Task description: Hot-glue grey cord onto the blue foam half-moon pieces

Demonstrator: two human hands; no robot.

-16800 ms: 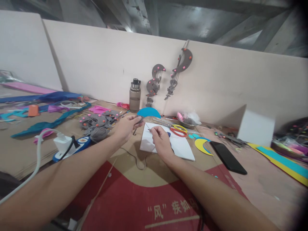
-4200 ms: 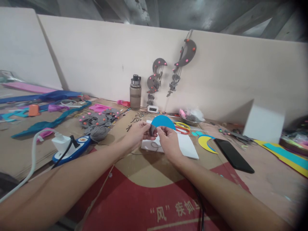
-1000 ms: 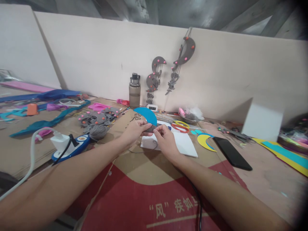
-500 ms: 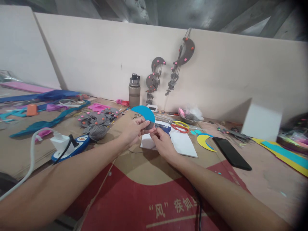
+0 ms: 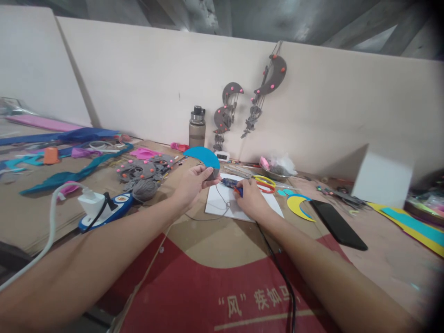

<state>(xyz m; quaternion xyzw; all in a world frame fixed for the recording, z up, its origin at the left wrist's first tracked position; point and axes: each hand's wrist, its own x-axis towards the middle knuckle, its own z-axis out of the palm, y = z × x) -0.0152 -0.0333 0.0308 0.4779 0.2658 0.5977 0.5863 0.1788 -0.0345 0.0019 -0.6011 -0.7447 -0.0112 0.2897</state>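
Between the thumb and fingers of my left hand point(image 5: 194, 185) is a blue felt crescent point(image 5: 203, 156), with a grey patch showing at its lower tip. Closed around a dark blue glue gun point(image 5: 229, 183) with an orange trigger is my right hand point(image 5: 254, 199). Its nozzle points left, close to the crescent's lower tip; whether they touch I cannot tell. A thin grey yarn point(image 5: 222, 196) hangs from the left hand and loops over a white sheet point(image 5: 217, 207). The black cord point(image 5: 274, 254) trails toward me from beneath the right hand.
Right of the sheet lie scissors point(image 5: 265, 184), a yellow crescent point(image 5: 297, 208) and a black phone point(image 5: 336, 224). A bottle point(image 5: 197, 132) stands by the wall. To the left are a power strip point(image 5: 121, 203), a grey yarn ball point(image 5: 144, 188) and felt scraps. Grey crescent garlands point(image 5: 277, 76) hang behind.
My right hand has moved from beside the left fingertips to the right and gripped the glue gun. The blue crescent has tilted, and the grey yarn now hangs in view.
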